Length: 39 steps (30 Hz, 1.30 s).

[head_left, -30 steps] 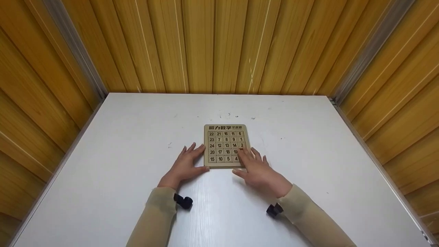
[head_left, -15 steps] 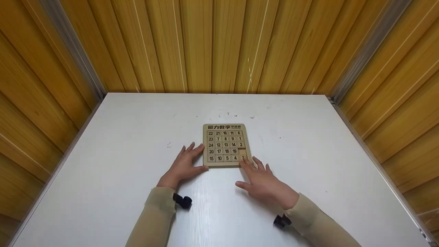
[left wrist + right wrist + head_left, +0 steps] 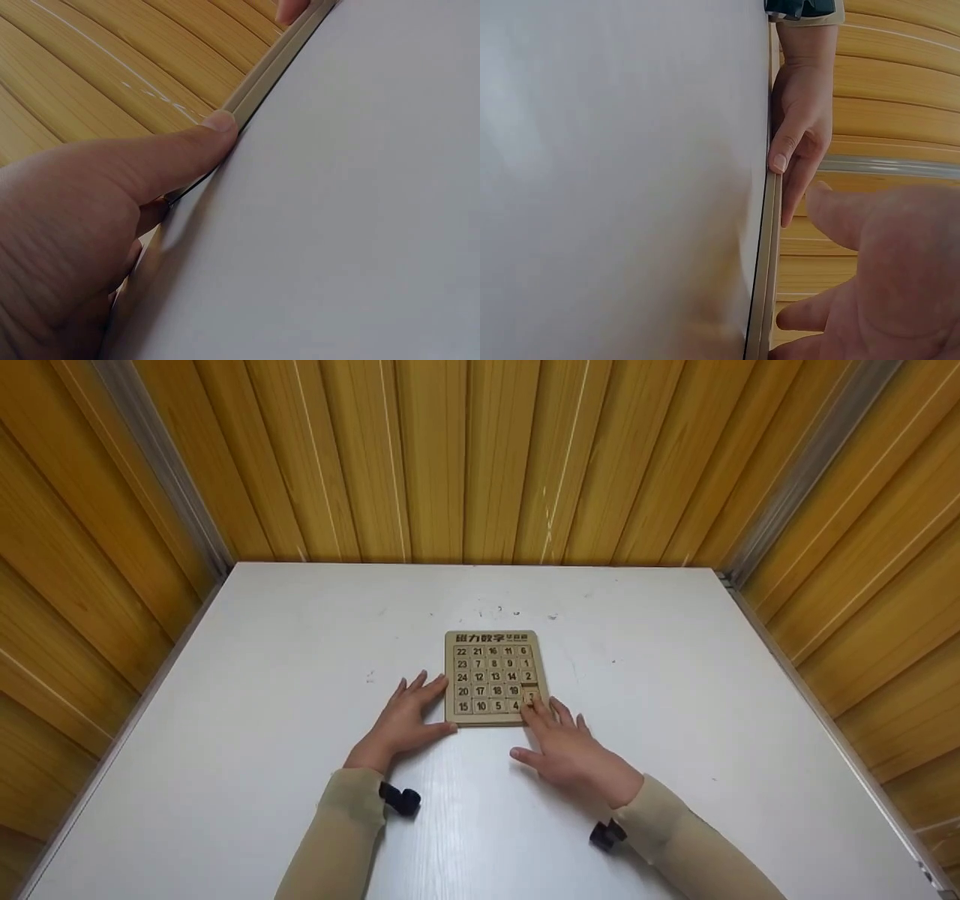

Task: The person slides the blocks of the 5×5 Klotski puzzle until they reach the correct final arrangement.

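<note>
A wooden sliding number puzzle (image 3: 487,718) lies flat on the white table, its tiles in rows under dark printed characters. The number 3 tile (image 3: 532,694) in the right column sits partly between the two lowest rows. My right hand (image 3: 568,748) touches that tile's near part with a fingertip, its other fingers spread past the board's right edge. On the opposite side, my left hand (image 3: 405,723) braces the board, forefinger against the left edge and thumb at the near left corner. In the left wrist view the thumb (image 3: 187,150) presses that corner; the tiles are hidden there.
The white table (image 3: 300,637) runs back to a wood-patterned panel wall (image 3: 427,457), with similar panels on both sides. Small dark marks (image 3: 516,613) dot the surface beyond the board. Each sleeve carries a black wrist camera (image 3: 401,799).
My right hand first drew back toward me, uncovering a gap below the 2 tile. Since then it has edged forward, and the 3 tile has slid up into that gap. My left hand stays put.
</note>
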### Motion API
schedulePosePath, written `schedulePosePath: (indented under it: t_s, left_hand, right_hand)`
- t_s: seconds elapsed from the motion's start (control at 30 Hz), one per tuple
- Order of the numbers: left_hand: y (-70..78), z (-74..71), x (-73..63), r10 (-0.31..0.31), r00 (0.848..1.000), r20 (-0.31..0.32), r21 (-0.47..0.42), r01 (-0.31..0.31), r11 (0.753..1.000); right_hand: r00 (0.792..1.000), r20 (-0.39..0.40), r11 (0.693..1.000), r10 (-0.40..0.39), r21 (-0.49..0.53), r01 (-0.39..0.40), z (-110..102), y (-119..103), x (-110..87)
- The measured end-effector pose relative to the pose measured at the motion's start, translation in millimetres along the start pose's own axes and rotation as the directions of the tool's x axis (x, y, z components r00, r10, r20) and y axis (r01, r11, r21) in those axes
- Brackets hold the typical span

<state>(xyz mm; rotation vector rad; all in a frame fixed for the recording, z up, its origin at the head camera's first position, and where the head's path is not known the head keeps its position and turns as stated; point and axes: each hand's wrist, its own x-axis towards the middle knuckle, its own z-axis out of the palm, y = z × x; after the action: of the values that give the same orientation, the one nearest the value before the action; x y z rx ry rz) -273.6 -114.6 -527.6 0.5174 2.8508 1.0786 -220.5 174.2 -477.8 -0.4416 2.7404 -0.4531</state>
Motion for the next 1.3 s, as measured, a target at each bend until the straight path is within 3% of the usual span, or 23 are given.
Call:
schedulePosePath:
  t_s: [0.4, 0.63, 0.83, 1.3]
  left_hand:
    - [-0.8, 0.9, 0.7, -0.004, 1.0, 0.002, 0.004, 0.004, 1.0]
    - [0.7, 0.7, 0.5, -0.005, 1.0, -0.001, 0.011, 0.005, 1.0]
    - [0.1, 1.2, 0.5, -0.013, 1.0, -0.005, 0.008, 0.013, 1.0]
    - [-0.7, 0.5, 0.4, 0.004, 1.0, -0.002, 0.018, -0.004, 1.0]
  right_hand:
    - [1.0, -0.011, 1.0, -0.002, 0.024, 0.002, 0, 3, 13.8]
    - [0.998, -0.052, 0.999, -0.045, 0.025, 0.047, 2, -6, 6.5]
    - [0.997, 0.0, 0.997, -0.08, 0.014, 0.08, 8, -18, -0.8]
    - [1.0, 0.007, 1.0, -0.024, -0.017, 0.024, 9, -21, -4.9]
